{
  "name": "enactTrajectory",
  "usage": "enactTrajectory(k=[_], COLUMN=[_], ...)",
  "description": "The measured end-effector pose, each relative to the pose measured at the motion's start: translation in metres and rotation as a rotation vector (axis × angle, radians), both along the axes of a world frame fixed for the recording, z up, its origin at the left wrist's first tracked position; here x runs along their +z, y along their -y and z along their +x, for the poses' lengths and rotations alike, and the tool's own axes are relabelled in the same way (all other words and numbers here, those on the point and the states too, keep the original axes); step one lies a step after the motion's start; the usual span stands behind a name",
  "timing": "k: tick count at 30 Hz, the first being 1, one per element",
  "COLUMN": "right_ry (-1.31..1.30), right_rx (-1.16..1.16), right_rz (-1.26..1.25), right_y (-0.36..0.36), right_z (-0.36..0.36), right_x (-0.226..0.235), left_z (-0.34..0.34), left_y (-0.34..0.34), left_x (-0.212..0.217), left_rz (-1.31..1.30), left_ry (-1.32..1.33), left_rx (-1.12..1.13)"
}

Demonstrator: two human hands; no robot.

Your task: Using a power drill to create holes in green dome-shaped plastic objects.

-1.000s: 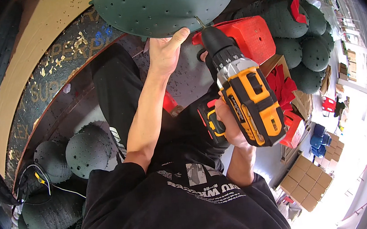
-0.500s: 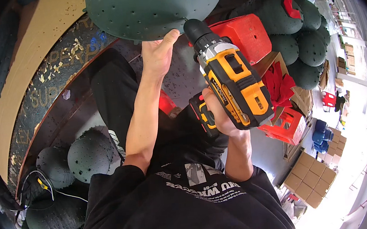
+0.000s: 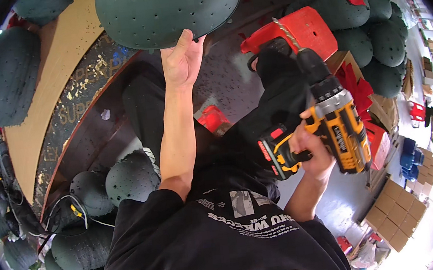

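A cluttered workshop spreads around the person: a long wooden bench (image 3: 68,50) with a worn, dark front edge, a concrete floor, and stacked cardboard boxes (image 3: 393,206) far off beyond the right hand.

Above the left hand (image 3: 181,59) sits a big dark green dome (image 3: 169,8) dotted with small holes, resting at the bench edge. The left hand reaches up to it with the fingers held together and extended, thumb set apart, the fingertips pressed against the dome's lower rim; it looks like a steadying touch that keeps the shell from shifting, not a full grasp.

The right hand (image 3: 310,149) is wrapped closed around the grip of a yellow and black cordless drill (image 3: 331,117). The drill points up and away from that hand, its bit (image 3: 286,32) hanging well short of the dome, in front of a red plastic stool (image 3: 295,32).

More green domes lie piled on the floor below and outside the left arm (image 3: 110,180), and another heap (image 3: 374,29) sits beyond the drill.
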State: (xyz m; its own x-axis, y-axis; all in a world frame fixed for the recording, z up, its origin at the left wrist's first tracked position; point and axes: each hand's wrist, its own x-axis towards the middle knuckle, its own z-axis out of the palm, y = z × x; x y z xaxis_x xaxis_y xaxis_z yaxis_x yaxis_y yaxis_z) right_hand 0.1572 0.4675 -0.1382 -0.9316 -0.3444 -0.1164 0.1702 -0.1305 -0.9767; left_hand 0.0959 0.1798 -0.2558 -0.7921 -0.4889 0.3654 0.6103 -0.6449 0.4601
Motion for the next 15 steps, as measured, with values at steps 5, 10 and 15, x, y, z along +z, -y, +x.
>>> enactTrajectory(k=[5, 10, 15], right_ry=[0.296, 0.478, 0.564], right_rx=[-0.035, -0.033, -0.073], right_rz=[-0.373, -0.436, -0.498], right_y=[-0.038, -0.058, -0.067], right_z=[-0.031, -0.048, -0.057], right_x=[-0.047, -0.096, -0.124], left_z=[0.002, 0.002, 0.004], left_y=[0.003, 0.005, 0.013], left_x=[0.004, 0.009, 0.004], left_rz=[-0.008, -0.081, -0.028], left_ry=[0.053, 0.068, 0.055], left_rx=[0.005, 0.071, 0.107])
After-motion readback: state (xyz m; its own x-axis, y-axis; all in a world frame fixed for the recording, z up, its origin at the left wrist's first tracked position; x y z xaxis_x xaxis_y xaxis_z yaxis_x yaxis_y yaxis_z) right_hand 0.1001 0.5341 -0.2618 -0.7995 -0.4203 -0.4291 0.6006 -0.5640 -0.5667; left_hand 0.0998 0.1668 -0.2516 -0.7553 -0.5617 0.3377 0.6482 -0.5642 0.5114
